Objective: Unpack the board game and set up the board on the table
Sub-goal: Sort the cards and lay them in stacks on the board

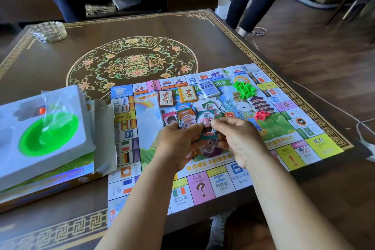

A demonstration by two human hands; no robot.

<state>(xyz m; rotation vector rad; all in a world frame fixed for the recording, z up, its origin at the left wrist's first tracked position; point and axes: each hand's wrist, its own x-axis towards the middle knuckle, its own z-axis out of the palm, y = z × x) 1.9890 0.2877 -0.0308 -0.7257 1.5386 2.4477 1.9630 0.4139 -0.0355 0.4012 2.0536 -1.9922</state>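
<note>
The paper game board (203, 184) lies unfolded on the brown table (142, 26), toward its right front. My left hand (178, 144) holds a fanned stack of play-money notes (187, 119) over the board's middle. My right hand (239, 140) pinches a teal 100 note (207, 118) at the stack's right side. Three card decks lie on the board: a brown one (166, 98), an orange one (188, 94), a blue-white one (209, 88). Green houses (243, 88) and red pieces (262, 115) sit in small heaps at the right.
The open game box (40, 176) with a white insert, a green bowl (48, 135) and a plastic bag stands at the left. A glass ashtray (48, 31) sits at the far left corner. Two people stand beyond the table; cables lie on the floor at the right.
</note>
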